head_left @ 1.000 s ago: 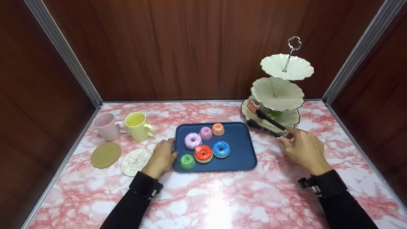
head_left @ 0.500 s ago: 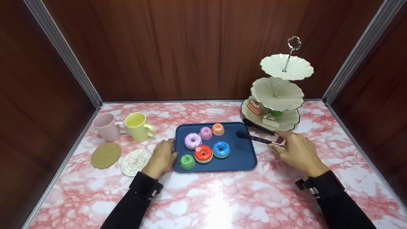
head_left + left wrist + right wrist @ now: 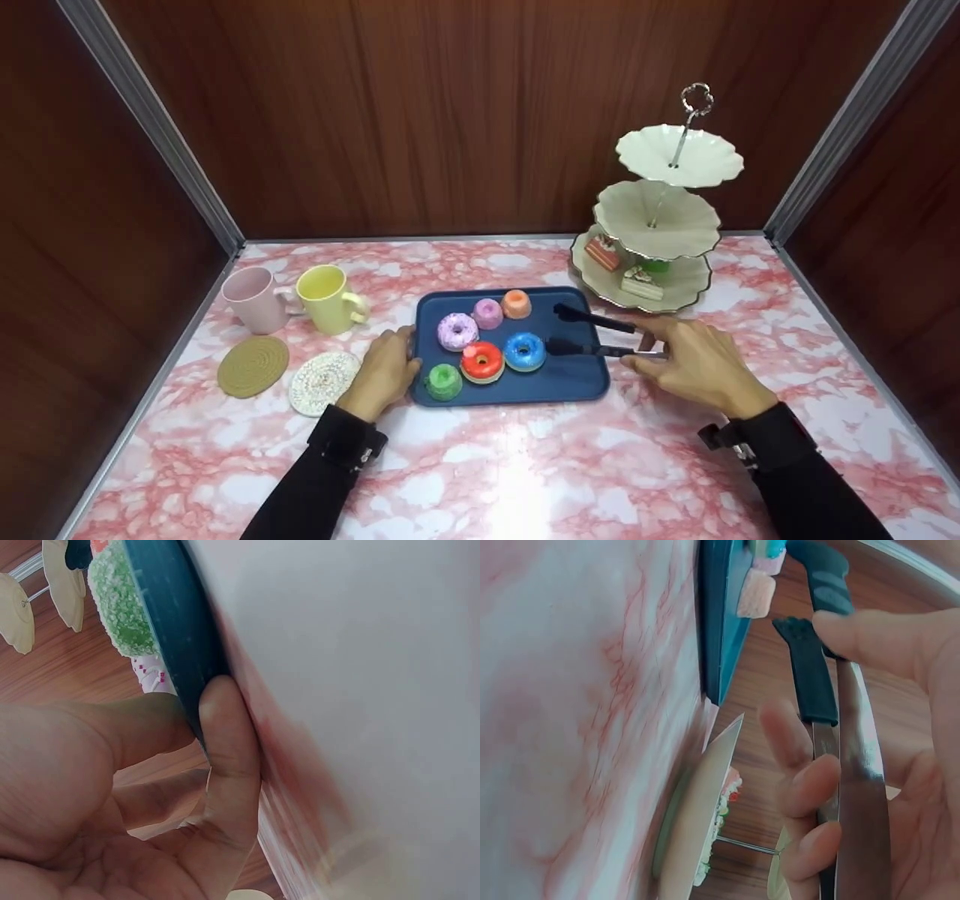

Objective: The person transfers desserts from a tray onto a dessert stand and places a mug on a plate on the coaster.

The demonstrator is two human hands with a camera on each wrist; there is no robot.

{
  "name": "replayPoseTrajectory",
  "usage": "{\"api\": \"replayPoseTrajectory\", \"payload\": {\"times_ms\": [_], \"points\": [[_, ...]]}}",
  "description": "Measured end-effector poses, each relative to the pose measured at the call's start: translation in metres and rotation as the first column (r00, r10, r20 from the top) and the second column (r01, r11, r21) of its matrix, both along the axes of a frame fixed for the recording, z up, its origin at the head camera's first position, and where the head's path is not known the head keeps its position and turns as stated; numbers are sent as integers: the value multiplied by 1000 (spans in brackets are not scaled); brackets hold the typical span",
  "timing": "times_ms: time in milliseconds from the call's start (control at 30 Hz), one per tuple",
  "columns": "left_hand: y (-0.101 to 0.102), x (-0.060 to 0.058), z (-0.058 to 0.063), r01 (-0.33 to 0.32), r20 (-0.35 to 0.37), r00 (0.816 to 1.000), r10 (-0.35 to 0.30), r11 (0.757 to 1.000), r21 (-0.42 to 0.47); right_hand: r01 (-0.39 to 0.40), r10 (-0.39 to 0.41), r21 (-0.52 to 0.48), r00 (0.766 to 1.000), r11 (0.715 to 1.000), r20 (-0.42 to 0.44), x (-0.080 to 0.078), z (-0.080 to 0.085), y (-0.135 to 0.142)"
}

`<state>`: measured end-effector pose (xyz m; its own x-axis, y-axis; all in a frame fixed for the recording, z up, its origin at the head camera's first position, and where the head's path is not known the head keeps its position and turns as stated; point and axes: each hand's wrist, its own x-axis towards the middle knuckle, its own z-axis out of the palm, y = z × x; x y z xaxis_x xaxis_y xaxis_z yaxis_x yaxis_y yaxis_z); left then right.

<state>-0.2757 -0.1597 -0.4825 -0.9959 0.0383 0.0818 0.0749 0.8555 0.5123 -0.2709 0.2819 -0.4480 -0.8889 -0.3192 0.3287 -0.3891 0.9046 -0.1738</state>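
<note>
My left hand (image 3: pixel 382 375) pinches the left edge of a blue tray (image 3: pixel 562 386); in the left wrist view the thumb and a finger (image 3: pixel 229 720) lie on either side of its rim. On the tray are a blue donut (image 3: pixel 525 352), a red donut (image 3: pixel 481 362), a lilac donut (image 3: pixel 457 332) and small pink, orange (image 3: pixel 516 304) and green (image 3: pixel 443 382) cakes. My right hand (image 3: pixel 697 364) grips black-tipped metal tongs (image 3: pixel 862 765). Their tips are spread over the tray's right part, the lower one beside the blue donut, with nothing between them.
A three-tier stand (image 3: pixel 656 217) at the back right bears cake slices (image 3: pixel 641 283) and something green on its bottom plate. At the left are a pink mug (image 3: pixel 255 301), a yellow mug (image 3: pixel 324 300), a tan coaster (image 3: pixel 253 366) and a white coaster (image 3: pixel 322 382).
The tongs have moved left and toward me from the stand's bottom plate to over the tray's right part. My left hand has stayed at the tray's edge.
</note>
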Motion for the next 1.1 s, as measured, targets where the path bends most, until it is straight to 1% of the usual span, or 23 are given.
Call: {"api": "replayPoseTrajectory", "payload": {"times_ms": [200, 400, 567, 700, 800, 1000, 1100], "points": [[1, -1, 1, 0, -2, 1000, 0, 1000, 2, -31, 30, 16, 999, 999, 33, 1, 0, -2], [0, -2, 1, 8, -18, 1000, -8, 1000, 6, -77, 77, 4, 996, 997, 55, 1, -2, -5], [0, -1, 0, 2, -4, 1000, -2, 1000, 6, -80, 80, 0, 993, 997, 84, 1, -5, -8], [0, -1, 0, -3, -8, 1000, 3, 1000, 1, -92, 91, 4, 992, 996, 83, 2, -7, -12], [0, -1, 0, 2, -14, 1000, -2, 1000, -5, -117, 117, -4, 989, 993, 95, 3, -9, -14], [-1, -1, 0, 20, -34, 999, -20, 1000, -12, -178, 185, -63, 974, 982, 129, 4, -13, -18], [-1, 0, 0, 21, -35, 999, -21, 1000, -4, -188, 196, -72, 971, 980, 137, 4, -14, -18]]}}
